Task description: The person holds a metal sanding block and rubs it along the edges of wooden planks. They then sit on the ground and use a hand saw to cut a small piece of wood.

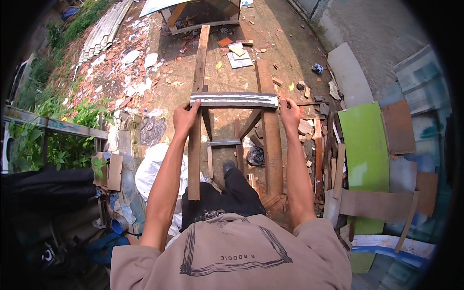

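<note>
A short dark wooden plank [234, 100] with white streaks along its face lies crosswise over two long wooden beams. My left hand [185, 117] grips its left end, thumb on top, beside the narrower left beam [194, 164]. At the other end, my right hand [289, 114] has its fingers closed against the plank's tip, just outside the wider right beam [273, 154]. Below, between the beams, a wooden stand shows in part, with a grey crossbar [224, 142]. What the beams rest on is partly hidden.
A wooden trestle [203, 24] stands ahead. Broken bricks and litter cover the ground at far left. To the right, a green board [365, 164] and other panels lean by a wall, with wood scraps beside them. A white sack [154, 169] lies by my left forearm.
</note>
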The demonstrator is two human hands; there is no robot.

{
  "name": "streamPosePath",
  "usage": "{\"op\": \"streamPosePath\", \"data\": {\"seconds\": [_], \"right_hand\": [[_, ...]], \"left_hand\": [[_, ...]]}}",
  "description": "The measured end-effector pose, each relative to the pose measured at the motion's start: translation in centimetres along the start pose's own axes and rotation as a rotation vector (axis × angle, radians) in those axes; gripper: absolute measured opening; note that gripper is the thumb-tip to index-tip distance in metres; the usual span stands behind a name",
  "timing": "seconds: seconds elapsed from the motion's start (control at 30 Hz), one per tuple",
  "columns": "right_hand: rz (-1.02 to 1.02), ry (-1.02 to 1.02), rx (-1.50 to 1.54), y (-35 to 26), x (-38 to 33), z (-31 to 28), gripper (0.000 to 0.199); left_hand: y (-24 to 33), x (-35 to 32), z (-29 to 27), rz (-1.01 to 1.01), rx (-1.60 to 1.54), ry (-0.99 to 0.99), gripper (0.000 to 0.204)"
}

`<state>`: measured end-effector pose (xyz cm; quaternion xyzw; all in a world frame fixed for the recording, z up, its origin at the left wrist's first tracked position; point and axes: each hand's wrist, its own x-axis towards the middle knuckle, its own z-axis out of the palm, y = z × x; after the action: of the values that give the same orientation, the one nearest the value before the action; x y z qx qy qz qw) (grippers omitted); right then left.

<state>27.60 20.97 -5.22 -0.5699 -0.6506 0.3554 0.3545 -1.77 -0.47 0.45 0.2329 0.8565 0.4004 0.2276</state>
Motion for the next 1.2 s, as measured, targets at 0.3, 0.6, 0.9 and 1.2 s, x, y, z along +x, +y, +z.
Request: {"op": "streamPosePath", "data": {"seconds": [0.3, 0.6, 0.9, 1.2], "right_hand": [[0.105, -0.113, -0.021, -0.7, -0.1, 1.0, 0.06], [0.139, -0.151, 0.18, 1.0, -0.5, 1.5, 0.058], [0.16, -0.161, 0.222, 0.0, -1.3, 1.3, 0.054], [0.165, -0.146, 0.245, -1.5, -1.9, 0.9, 0.052]], "left_hand": [[1.0, 1.9, -1.8, -0.003, 0.036, -0.084, 0.047], [2.0, 2.3, -2.3, -0.084, -0.004, -0.182, 0.046], [1.7, 1.9, -2.3, -0.11, -0.049, -0.162, 0.047], [2.4, 1.2, -2.1, -0.124, -0.189, -0.15, 0.042]]}}
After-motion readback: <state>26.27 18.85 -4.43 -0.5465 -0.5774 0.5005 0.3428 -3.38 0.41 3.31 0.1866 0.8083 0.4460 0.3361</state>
